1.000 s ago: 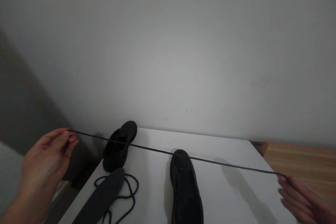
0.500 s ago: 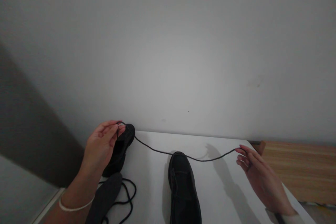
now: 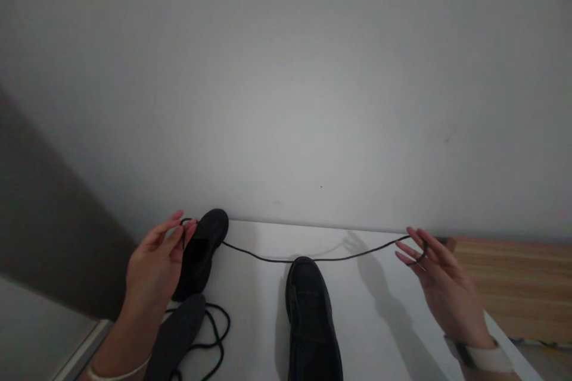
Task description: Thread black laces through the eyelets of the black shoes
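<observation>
A thin black shoelace [image 3: 277,259] hangs slack between my two hands above a white table [image 3: 379,321]. My left hand [image 3: 154,265] pinches one end at the left, just in front of a black shoe [image 3: 203,247] that lies near the table's far left corner. My right hand [image 3: 435,280] pinches the other end at the right, its other fingers spread. A second black shoe [image 3: 310,324] stands in the middle of the table, toe pointing away from me, right under the sagging lace.
A dark insole [image 3: 176,339] lies at the near left with another black lace [image 3: 214,333] looped beside it. A plain wall [image 3: 286,83] rises right behind the table. A wooden surface [image 3: 509,286] adjoins the table at the right.
Both hands have come inward from far apart, and the lace has gone from taut to slack. In the last half second both hands shifted slightly.
</observation>
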Motion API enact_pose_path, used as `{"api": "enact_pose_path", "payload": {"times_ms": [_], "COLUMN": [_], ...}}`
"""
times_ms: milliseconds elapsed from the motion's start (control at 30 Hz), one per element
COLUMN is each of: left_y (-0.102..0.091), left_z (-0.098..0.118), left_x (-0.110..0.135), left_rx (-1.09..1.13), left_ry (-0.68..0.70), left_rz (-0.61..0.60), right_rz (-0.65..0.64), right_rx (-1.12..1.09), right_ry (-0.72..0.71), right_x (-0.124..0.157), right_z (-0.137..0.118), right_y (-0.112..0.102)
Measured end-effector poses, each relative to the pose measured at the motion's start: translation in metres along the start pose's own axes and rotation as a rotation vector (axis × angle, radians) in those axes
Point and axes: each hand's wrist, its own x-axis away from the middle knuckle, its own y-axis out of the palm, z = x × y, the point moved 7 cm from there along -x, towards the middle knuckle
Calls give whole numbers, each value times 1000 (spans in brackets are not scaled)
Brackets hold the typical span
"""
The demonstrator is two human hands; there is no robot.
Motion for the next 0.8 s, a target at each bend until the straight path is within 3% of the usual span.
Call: {"api": "enact_pose_path", "payload": {"times_ms": [133, 400, 600, 800], "left_y": [6, -12, -12, -11], "left_z": [7, -36, -41, -65], "left_x": [-4, 2, 12, 43], "left_rx": [6, -41, -120, -277], "left_ry": [87, -55, -133, -214], "left_rz": [-26, -39, -121, -214], "right_rz": [9, -135, -139, -285], "right_rx": [187, 522, 796, 868], "right_ry": [-32, 69, -94, -180], "right_x": [-17, -8, -4, 14], "right_z": [10, 61, 58, 69], "right_y": [-11, -8, -1, 24]}}
